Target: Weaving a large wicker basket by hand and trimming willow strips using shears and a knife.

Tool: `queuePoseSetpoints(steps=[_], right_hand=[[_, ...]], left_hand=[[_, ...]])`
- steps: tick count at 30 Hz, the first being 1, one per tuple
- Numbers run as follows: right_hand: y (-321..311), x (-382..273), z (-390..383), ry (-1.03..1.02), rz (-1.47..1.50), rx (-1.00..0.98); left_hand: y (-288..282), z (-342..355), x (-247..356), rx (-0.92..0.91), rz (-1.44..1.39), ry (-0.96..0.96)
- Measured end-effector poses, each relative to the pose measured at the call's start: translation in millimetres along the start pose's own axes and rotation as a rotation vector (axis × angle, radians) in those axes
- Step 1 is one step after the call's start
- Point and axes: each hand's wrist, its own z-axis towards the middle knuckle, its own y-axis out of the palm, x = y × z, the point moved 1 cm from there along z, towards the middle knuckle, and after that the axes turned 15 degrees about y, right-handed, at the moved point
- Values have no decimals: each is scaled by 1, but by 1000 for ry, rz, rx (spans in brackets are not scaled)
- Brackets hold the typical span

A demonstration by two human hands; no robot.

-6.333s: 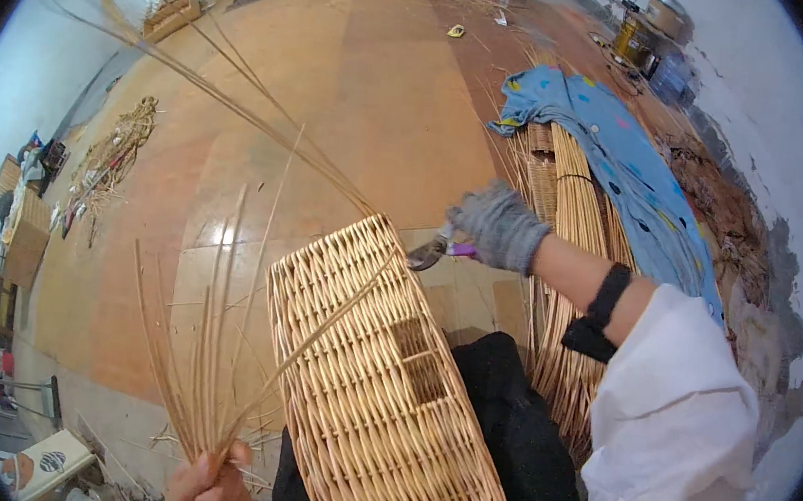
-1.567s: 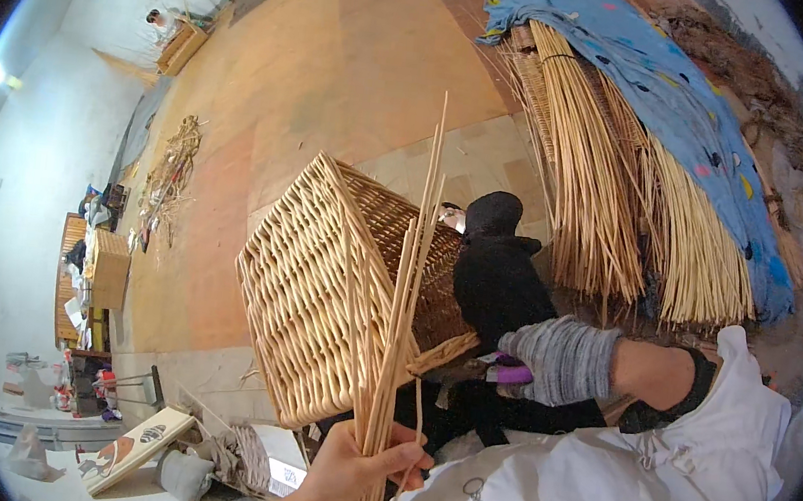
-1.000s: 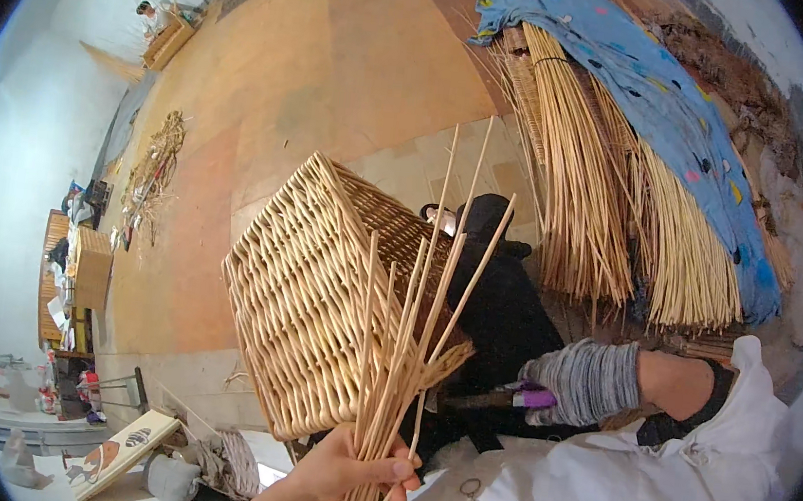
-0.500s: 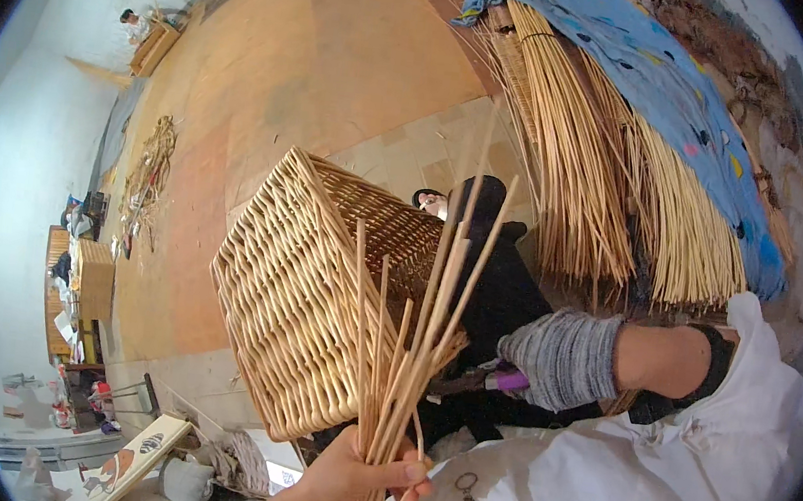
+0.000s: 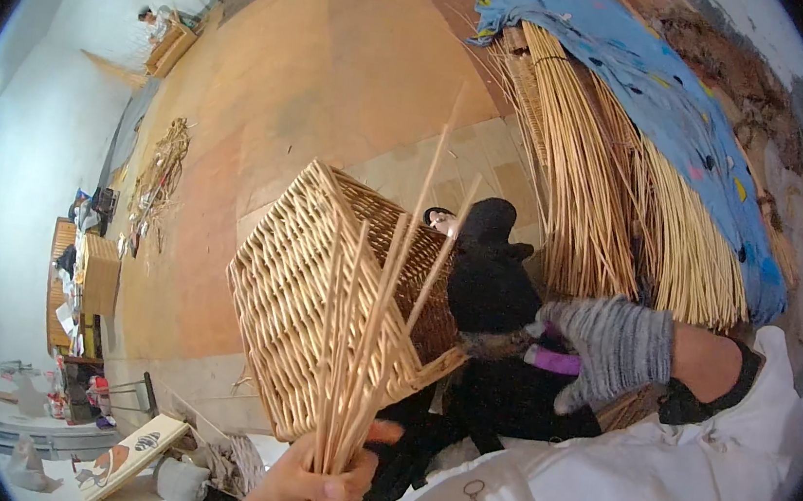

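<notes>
My bare left hand [image 5: 324, 477] is closed round a bundle of thin willow rods [image 5: 341, 381] at the bottom middle. Their tips fan upward in front of a woven wicker basket [image 5: 295, 283], which lies tilted on its side with the dark opening to the right. In a grey knit glove, my right hand [image 5: 606, 355] grips pruning shears with purple handles [image 5: 554, 360]. Their dark jaws point left, close to the basket's lower right corner, and blur into my black clothing.
Long bundles of peeled rods [image 5: 577, 161] lie at the upper right, partly under a blue patterned cloth [image 5: 654, 81]. Board sheeting [image 5: 342, 68] covers the floor. Scraps [image 5: 160, 171] lie at the left; a person [image 5: 161, 25] sits far off by a wooden box.
My left hand has moved left and down with the rods. My right hand has shifted right with the shears, away from the bundle. The whole view has shifted slightly.
</notes>
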Motion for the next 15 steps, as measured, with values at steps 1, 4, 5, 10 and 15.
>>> queuePoseSetpoints(steps=[1,4,5,10,15], right_hand=[[-4,2,2,-73,16,185],[-21,-17,2,-196,-205,533],[-32,-27,-1,-266,-478,708],[-46,-59,18,-244,-638,780],[-58,-99,7,-85,-771,680]], left_hand=[[10,0,9,34,221,10],[-1,3,9,75,401,74],[-6,4,7,81,367,113],[-13,3,12,24,174,95],[-22,7,11,-31,23,73]])
